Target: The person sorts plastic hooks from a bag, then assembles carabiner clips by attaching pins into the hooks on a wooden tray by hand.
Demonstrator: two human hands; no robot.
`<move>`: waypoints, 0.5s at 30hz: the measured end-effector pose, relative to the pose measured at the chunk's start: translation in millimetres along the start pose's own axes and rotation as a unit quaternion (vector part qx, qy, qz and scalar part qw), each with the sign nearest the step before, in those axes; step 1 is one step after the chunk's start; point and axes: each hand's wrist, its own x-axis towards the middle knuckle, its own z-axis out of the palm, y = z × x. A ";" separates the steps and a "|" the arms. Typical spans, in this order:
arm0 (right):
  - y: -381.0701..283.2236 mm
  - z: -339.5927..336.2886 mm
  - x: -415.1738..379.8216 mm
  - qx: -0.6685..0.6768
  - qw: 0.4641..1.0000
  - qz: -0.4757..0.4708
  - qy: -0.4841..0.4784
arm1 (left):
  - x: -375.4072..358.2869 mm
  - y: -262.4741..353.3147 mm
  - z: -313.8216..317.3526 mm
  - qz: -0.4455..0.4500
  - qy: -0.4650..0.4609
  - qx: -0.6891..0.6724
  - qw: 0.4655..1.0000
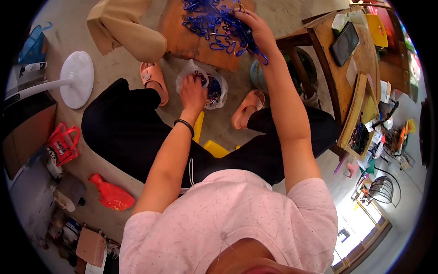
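Note:
A pile of blue metal clips (210, 27), shaped like small carabiners, lies on a brown wooden board (187, 45) at the top. My right hand (256, 28) is at the pile's right side, its fingers curled around some blue clips. A gold-coloured clip (240, 7) shows by its fingertips. Lower down, between my feet, a clear plastic bag (222, 101) stands open with small dark blue and coloured pieces (213, 91) inside. My left hand (194, 93), wearing a black bracelet, reaches into the bag's mouth with fingers bent; what they grip is hidden.
To the right stands a wooden table (326, 68) with a phone (344, 44) and a wooden tray (356, 102) on it. A tan cloth-like piece (125, 27) is beside the board. At left are a white round stand base (76, 80) and red bags (64, 145) on the floor.

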 end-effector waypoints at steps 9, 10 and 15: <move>63.8 13.2 -117.0 0.133 0.977 0.168 0.020 | -6.6 -40.0 40.2 -0.286 0.007 -0.224 0.932; 76.7 15.7 -125.4 0.136 0.973 0.187 0.025 | -7.5 -43.4 38.4 -0.296 -0.003 -0.223 0.929; 154.0 12.3 -142.8 0.202 0.949 0.241 0.016 | -16.9 -60.0 40.1 -0.346 -0.004 -0.173 0.922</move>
